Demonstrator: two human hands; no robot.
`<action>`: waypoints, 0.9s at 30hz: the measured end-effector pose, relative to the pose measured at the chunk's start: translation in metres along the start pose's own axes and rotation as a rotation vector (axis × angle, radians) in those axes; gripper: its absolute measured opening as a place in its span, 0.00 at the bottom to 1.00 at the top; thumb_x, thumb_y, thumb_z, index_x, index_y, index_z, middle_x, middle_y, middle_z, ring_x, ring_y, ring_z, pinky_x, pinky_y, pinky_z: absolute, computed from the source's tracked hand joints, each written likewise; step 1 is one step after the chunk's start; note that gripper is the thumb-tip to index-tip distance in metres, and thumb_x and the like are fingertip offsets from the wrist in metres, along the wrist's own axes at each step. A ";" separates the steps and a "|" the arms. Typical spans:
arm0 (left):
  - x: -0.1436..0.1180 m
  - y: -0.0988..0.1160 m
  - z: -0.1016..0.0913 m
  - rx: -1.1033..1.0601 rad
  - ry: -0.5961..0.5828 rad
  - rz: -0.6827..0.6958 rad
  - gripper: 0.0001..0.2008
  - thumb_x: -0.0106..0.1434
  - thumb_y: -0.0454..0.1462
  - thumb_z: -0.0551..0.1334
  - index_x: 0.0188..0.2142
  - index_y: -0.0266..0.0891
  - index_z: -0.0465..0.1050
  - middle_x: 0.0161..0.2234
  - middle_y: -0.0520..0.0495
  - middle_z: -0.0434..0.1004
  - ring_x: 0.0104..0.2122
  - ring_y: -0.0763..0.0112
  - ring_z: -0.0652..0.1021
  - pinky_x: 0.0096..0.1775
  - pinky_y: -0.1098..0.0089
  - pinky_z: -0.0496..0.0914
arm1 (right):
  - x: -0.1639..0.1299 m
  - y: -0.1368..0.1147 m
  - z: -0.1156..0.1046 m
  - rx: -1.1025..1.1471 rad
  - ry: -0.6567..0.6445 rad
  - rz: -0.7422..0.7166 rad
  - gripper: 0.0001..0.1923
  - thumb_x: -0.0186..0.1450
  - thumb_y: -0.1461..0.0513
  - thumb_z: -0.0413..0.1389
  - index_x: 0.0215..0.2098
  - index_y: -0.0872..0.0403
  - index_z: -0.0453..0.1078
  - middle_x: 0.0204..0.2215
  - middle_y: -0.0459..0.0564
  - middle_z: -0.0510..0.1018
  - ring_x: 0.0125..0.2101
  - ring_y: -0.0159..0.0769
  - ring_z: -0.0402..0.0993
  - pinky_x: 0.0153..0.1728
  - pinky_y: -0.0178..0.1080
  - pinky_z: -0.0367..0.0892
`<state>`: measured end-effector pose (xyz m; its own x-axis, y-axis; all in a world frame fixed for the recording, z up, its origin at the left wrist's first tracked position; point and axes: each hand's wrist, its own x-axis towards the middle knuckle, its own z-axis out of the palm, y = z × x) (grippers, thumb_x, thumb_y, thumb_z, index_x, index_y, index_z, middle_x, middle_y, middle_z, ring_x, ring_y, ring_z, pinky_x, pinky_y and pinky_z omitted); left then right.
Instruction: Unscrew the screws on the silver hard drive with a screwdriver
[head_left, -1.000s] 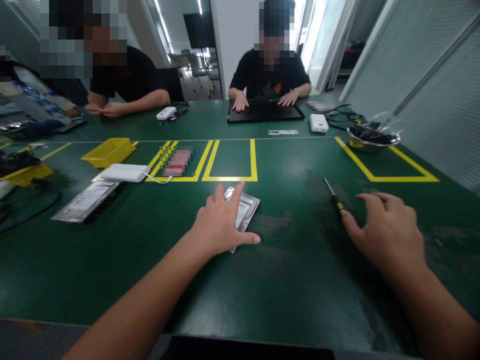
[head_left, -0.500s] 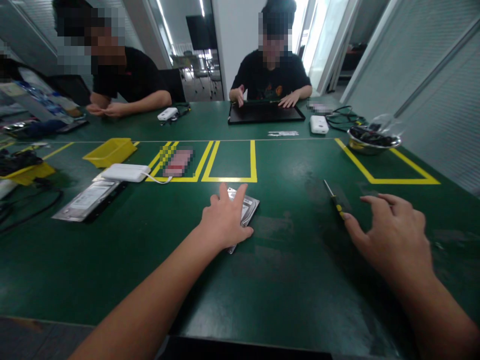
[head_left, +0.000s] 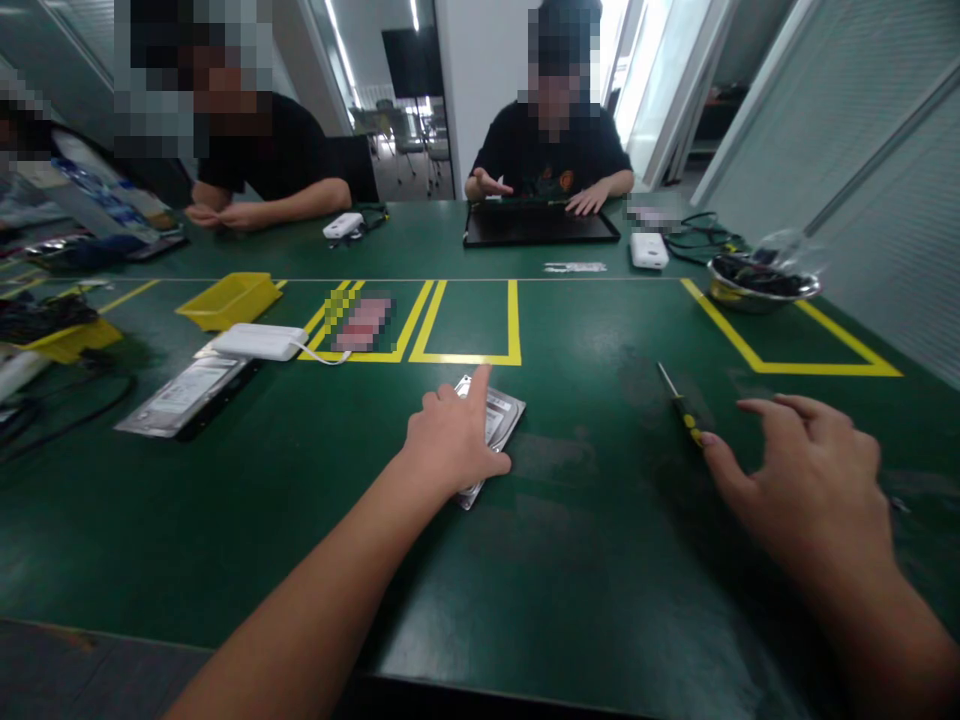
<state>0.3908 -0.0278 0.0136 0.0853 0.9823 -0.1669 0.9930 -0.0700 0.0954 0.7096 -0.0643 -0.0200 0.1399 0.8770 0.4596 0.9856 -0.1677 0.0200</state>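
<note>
The left hand [head_left: 454, 447] presses flat on the silver rectangular metal hard drive [head_left: 501, 425], best kept pinned, while the spread, empty right hand [head_left: 814, 490] thumbs the slim black-and-yellow screwdriver [head_left: 686, 405].

The hard drive [head_left: 499, 425] looks like shiny bare metal, lying on a scuffed, semi-glossy green table [head_left: 585, 560].

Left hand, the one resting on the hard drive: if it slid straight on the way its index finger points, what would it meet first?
The left hand points away across the hard drive it lies on. Past the drive's far edge, the first thing is probably the near line of the yellow tape rectangle, then bare green table. Depth is uncertain.
</note>
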 end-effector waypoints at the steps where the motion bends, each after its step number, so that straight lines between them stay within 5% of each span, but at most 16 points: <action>1: 0.000 0.000 0.000 0.003 -0.002 0.003 0.59 0.46 0.55 0.67 0.69 0.44 0.38 0.50 0.31 0.68 0.49 0.39 0.72 0.44 0.51 0.70 | 0.000 0.000 0.001 -0.003 -0.002 0.002 0.35 0.63 0.43 0.44 0.54 0.58 0.70 0.55 0.66 0.68 0.51 0.65 0.66 0.45 0.59 0.70; 9: -0.001 -0.013 -0.004 -0.031 0.025 0.008 0.57 0.47 0.54 0.67 0.69 0.45 0.38 0.51 0.32 0.67 0.49 0.40 0.71 0.45 0.52 0.70 | 0.003 0.002 0.002 -0.016 -0.020 -0.015 0.36 0.63 0.41 0.42 0.52 0.58 0.72 0.54 0.66 0.68 0.52 0.63 0.65 0.46 0.59 0.70; 14: -0.013 -0.042 -0.012 -0.044 0.043 0.007 0.56 0.49 0.54 0.66 0.69 0.44 0.38 0.52 0.32 0.67 0.49 0.42 0.72 0.47 0.53 0.69 | 0.002 0.001 0.001 -0.006 -0.038 -0.012 0.37 0.63 0.40 0.41 0.51 0.57 0.72 0.54 0.65 0.68 0.52 0.63 0.65 0.44 0.59 0.70; 21: -0.060 -0.121 -0.022 -0.097 0.043 -0.127 0.52 0.54 0.53 0.64 0.69 0.41 0.38 0.57 0.33 0.66 0.53 0.46 0.73 0.53 0.55 0.67 | 0.002 0.006 0.007 -0.011 -0.021 -0.068 0.36 0.64 0.40 0.41 0.51 0.57 0.72 0.53 0.66 0.69 0.54 0.60 0.65 0.45 0.58 0.69; 27: -0.118 -0.214 -0.017 -0.102 0.061 -0.383 0.53 0.52 0.59 0.62 0.68 0.46 0.36 0.64 0.41 0.61 0.57 0.46 0.71 0.57 0.55 0.64 | 0.004 0.012 0.014 -0.045 0.034 -0.182 0.38 0.65 0.40 0.37 0.48 0.59 0.72 0.49 0.66 0.73 0.51 0.59 0.69 0.48 0.56 0.67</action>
<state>0.1666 -0.1253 0.0293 -0.2976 0.9427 -0.1508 0.9386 0.3178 0.1347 0.7231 -0.0568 -0.0303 -0.0441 0.8792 0.4744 0.9891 -0.0284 0.1445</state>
